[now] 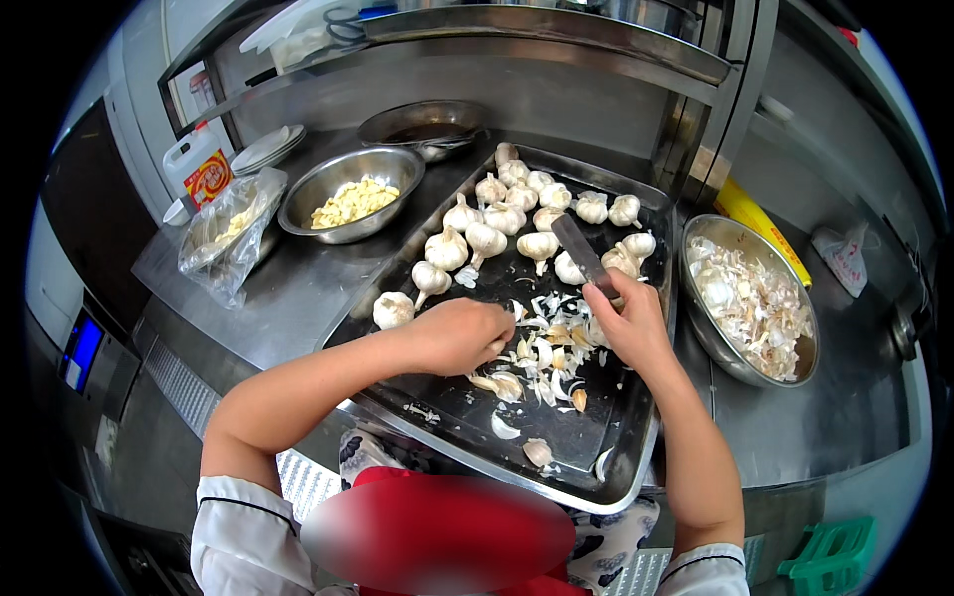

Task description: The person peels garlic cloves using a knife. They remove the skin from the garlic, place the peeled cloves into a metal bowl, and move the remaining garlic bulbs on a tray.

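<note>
A metal tray point(447, 447) lies in front of me with garlic on it. My right hand point(633, 320) grips a flat dark metal blade point(580, 249), its tip pointing up and left over the bulbs. Over the tray's middle left, my left hand point(469, 335) is curled with its fingertips pressed together; whether something small sits between them is hidden. Between the hands lies a heap of garlic cloves and peel point(555, 350). Whole garlic bulbs point(484, 240) fill the far half of the tray. A single clove point(537, 452) rests near the front edge.
Left of the tray, a steel bowl point(406, 160) holds peeled cloves, beside a plastic-covered bowl point(223, 231) and a white jug point(197, 164). At right stands a steel bowl of garlic skins point(745, 313), with a yellow box point(764, 231) behind. A metal shelf point(544, 33) overhangs the back.
</note>
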The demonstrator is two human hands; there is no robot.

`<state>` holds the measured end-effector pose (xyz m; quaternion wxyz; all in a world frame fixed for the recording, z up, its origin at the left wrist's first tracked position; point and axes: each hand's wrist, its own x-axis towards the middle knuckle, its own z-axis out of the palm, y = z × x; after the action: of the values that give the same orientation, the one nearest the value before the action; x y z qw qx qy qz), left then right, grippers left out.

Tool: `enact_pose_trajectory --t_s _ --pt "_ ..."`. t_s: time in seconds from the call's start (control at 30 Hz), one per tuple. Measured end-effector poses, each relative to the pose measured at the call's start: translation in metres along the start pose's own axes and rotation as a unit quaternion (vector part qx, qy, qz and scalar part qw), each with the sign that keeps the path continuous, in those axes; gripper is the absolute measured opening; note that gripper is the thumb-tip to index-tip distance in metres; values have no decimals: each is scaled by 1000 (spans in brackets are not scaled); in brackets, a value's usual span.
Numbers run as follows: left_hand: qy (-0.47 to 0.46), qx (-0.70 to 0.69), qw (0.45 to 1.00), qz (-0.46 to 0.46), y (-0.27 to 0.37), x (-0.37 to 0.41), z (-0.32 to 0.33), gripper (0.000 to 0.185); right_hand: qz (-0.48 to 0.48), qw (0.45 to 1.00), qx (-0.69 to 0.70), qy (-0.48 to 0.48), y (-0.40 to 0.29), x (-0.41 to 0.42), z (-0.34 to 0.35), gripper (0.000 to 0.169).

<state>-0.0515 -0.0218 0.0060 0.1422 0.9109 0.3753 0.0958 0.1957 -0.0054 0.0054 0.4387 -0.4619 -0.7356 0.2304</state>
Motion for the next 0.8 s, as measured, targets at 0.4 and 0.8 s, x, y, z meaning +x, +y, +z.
enact_pose_trajectory --t_s 0.4,0.8 --pt "103 -489 866 -2 29 79 -1 18 8 990 117 73 17 6 -1 19" --pt "94 -671 734 -46 15 67 7 24 48 991 126 22 18 4 -3 26"
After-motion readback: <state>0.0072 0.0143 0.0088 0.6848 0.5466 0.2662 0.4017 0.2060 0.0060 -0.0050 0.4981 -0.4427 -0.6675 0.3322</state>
